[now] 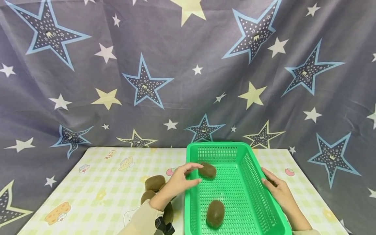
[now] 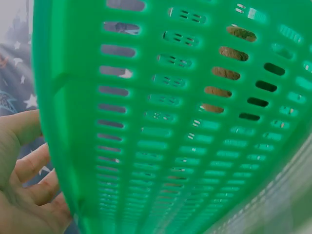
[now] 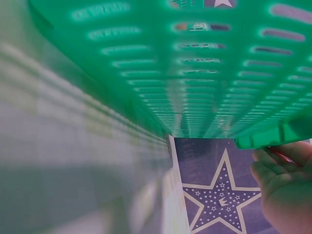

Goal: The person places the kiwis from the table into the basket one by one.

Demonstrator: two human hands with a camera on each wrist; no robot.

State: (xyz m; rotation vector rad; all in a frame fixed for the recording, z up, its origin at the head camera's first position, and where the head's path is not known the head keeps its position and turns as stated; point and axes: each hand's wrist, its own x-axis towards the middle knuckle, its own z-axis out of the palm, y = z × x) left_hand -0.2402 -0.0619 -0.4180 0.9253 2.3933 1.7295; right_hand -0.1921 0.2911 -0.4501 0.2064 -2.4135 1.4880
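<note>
A green perforated plastic basket (image 1: 252,209) stands on the table with two brown kiwis in it: a far one (image 1: 208,170) and a near one (image 1: 215,213). My left hand (image 1: 177,182) reaches over the basket's left rim, fingers and thumb spread apart and nothing gripped between them; its fingertips are right at the far kiwi. On the other side, my right hand (image 1: 280,191) rests its fingertips against the right rim from outside. The left wrist view has the left hand (image 2: 29,180) beside the basket wall, and the right wrist view has the right hand (image 3: 287,187) under the rim.
Several more kiwis (image 1: 155,183) lie grouped on the table left of the basket, partly hidden by the left forearm. A checkered cloth (image 1: 97,182) covers the table. Behind it hangs a grey curtain (image 1: 176,42) printed with stars.
</note>
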